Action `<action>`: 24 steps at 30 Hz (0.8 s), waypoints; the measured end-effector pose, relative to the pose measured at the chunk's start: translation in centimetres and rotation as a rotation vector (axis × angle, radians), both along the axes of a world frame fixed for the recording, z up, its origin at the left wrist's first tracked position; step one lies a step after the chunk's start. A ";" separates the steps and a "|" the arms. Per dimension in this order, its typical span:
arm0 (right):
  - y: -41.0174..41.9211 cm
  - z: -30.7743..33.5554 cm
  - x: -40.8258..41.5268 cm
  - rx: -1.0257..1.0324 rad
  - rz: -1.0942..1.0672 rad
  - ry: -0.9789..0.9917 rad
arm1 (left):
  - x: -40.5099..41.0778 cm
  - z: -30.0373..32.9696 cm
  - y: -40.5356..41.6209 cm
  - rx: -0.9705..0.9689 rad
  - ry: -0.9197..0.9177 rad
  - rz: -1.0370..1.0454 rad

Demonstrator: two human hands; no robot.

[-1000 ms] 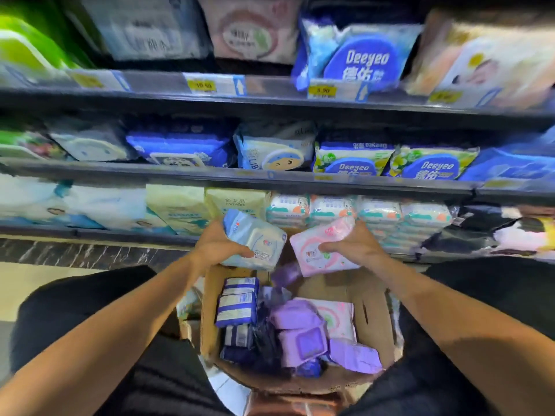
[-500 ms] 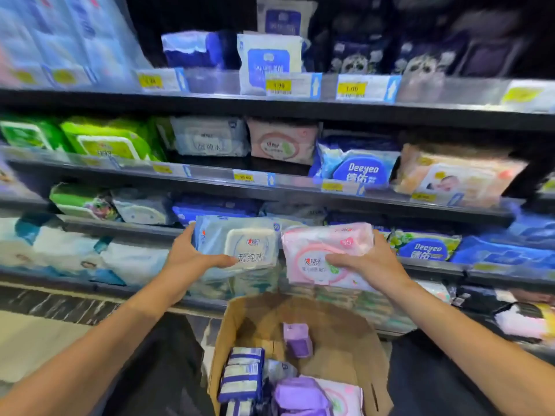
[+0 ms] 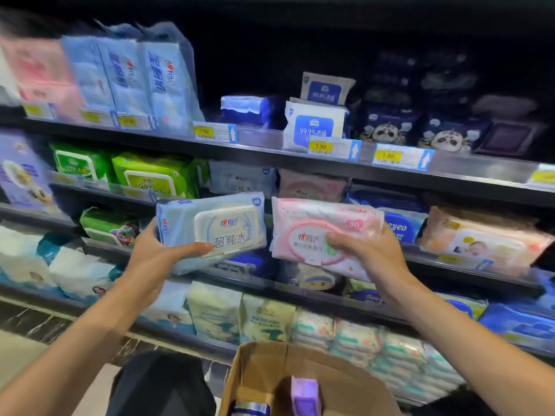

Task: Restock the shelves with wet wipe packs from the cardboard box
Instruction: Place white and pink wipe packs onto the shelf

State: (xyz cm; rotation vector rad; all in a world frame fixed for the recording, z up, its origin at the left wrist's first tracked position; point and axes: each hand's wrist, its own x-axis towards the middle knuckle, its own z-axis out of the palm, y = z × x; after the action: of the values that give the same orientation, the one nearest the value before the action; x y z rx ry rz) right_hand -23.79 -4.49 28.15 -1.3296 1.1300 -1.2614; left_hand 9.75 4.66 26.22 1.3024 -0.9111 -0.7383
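My left hand [image 3: 156,259] grips a light blue wet wipe pack [image 3: 210,228] with a white lid, held up in front of the shelves. My right hand [image 3: 369,250] grips a pink wet wipe pack [image 3: 318,232], side by side with the blue one. Both packs hover before the middle shelf [image 3: 444,259], where a matching blue pack [image 3: 240,180] and a matching pink pack [image 3: 312,186] lie behind them. The open cardboard box [image 3: 270,364] stands below at the bottom edge, with a purple pack [image 3: 304,396] showing inside.
Several shelves run across the view, full of wipe packs: green ones [image 3: 150,174] at left, a baby-print pack [image 3: 483,238] at right, panda packs [image 3: 387,127] on the upper shelf. Yellow price tags [image 3: 321,147] line the shelf edges. My dark-clothed knee [image 3: 162,382] is beside the box.
Both hands have lifted the two packs out of the box and up toward the middle shelves. My view has tilted upward, so the box has dropped to the bottom edge.
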 end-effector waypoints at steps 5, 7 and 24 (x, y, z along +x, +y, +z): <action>-2.8 1.5 3.0 0.098 0.001 -0.150 | 1.4 0.7 -0.4 -0.032 0.038 -0.016; -3.3 2.1 4.0 0.155 0.000 -0.195 | 1.8 0.6 -0.5 -0.036 0.037 -0.022; -8.8 3.8 7.5 0.316 -0.159 -0.165 | 3.7 -2.0 1.1 -0.044 0.171 -0.007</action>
State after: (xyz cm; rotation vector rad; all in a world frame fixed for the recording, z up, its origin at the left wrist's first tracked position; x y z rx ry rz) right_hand -16.32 -13.34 31.96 -0.9005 1.2750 -1.2216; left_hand 13.40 5.72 24.25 1.1791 -0.7906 -0.8179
